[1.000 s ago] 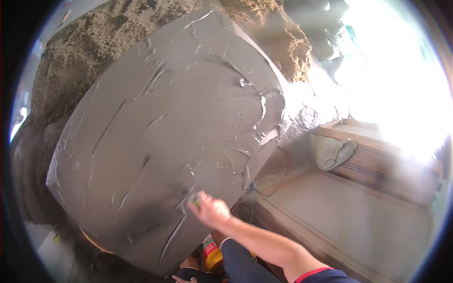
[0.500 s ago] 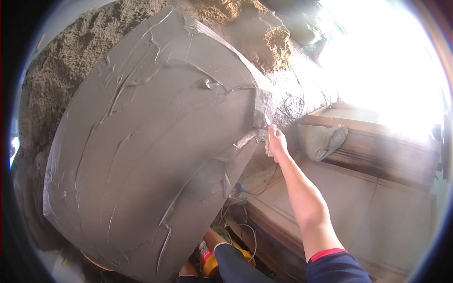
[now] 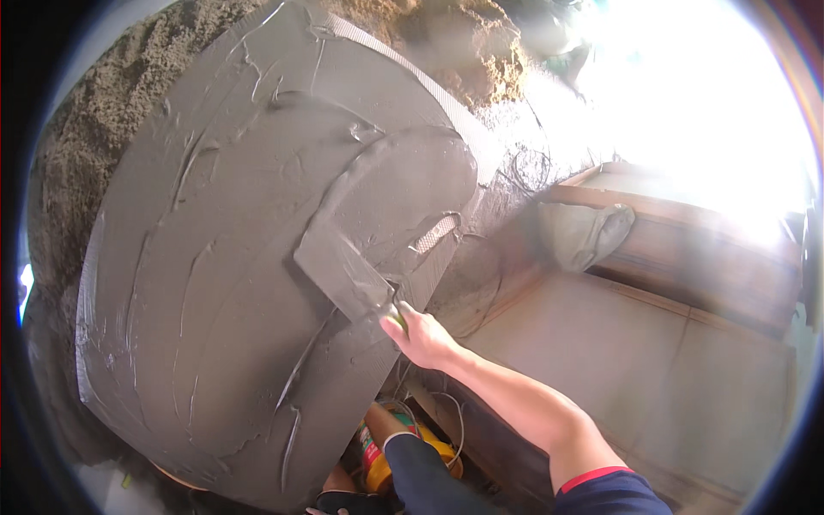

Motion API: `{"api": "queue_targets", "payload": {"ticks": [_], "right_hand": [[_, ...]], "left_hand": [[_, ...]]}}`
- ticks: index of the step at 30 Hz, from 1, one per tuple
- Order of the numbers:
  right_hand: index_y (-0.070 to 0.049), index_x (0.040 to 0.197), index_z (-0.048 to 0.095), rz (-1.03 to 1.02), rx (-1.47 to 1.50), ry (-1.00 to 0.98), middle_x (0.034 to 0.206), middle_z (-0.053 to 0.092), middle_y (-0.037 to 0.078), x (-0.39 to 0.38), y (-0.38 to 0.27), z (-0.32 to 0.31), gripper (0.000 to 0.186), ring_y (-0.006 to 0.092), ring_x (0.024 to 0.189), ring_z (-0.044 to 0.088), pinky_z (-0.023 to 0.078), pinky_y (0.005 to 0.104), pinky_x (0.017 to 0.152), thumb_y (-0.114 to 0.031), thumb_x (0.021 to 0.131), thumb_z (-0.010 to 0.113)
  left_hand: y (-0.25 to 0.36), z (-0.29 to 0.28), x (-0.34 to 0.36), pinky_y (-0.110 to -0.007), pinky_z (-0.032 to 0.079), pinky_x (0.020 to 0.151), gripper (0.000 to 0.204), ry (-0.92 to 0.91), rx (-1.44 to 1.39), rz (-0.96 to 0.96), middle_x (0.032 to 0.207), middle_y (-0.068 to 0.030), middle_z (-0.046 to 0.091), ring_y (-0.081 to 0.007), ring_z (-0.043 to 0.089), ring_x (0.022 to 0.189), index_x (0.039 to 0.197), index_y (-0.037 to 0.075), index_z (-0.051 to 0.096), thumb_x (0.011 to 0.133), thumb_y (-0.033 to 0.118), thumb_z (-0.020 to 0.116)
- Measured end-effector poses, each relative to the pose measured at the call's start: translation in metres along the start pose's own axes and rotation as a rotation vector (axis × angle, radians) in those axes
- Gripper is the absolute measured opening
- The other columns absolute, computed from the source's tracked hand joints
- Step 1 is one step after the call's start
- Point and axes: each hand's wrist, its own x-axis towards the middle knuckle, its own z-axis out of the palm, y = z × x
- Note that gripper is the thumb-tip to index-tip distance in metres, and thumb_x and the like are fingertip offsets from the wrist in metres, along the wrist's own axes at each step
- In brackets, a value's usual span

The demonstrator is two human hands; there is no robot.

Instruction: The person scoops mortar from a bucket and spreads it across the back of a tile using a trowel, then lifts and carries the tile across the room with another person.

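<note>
The trowel point(image 3: 343, 273), gripped in the right hand point(image 3: 422, 336), was swept leftward; mortar point(image 3: 215, 275) seems smoothed. The left hand's point(image 3: 319, 511) state cannot be told.

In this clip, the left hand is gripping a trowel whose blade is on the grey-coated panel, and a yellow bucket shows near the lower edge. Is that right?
Not quite: the side is wrong. The head view shows the right hand gripping the trowel, its blade on the grey-coated panel, with a yellow bucket near the lower edge.
</note>
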Motion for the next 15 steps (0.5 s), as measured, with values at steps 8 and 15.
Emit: {"api": "queue_targets", "payload": {"ticks": [8, 15], "right_hand": [[-0.002, 0.112, 0.053, 0.253, -0.029, 0.56, 0.083, 0.069, 0.02, 0.056, 0.106, -0.101, 0.048, 0.0344, 0.069, 0.069, 0.055, 0.0429, 0.059, -0.048, 0.101, 0.044], [-0.01, 0.094, 0.049, 0.29, 0.769, 0.241, 0.053, 0.045, 0.002, 0.013, 0.07, -0.035, 0.039, 0.0123, 0.04, 0.043, 0.035, 0.0299, 0.038, -0.049, 0.101, 0.046]], "left_hand": [[-0.003, 0.005, 0.0, -0.05, 0.044, 0.103, 0.101, 0.007, -0.063, 0.08, 0.14, -0.0299, 0.046, -0.0452, 0.052, 0.122, 0.152, -0.006, 0.008, 0.083, 0.042, 0.065], [-0.009, 0.009, 0.003, -0.05, 0.044, 0.102, 0.102, 0.047, -0.059, 0.091, 0.139, -0.0312, 0.046, -0.0457, 0.052, 0.122, 0.151, -0.007, 0.008, 0.082, 0.042, 0.066]]}}
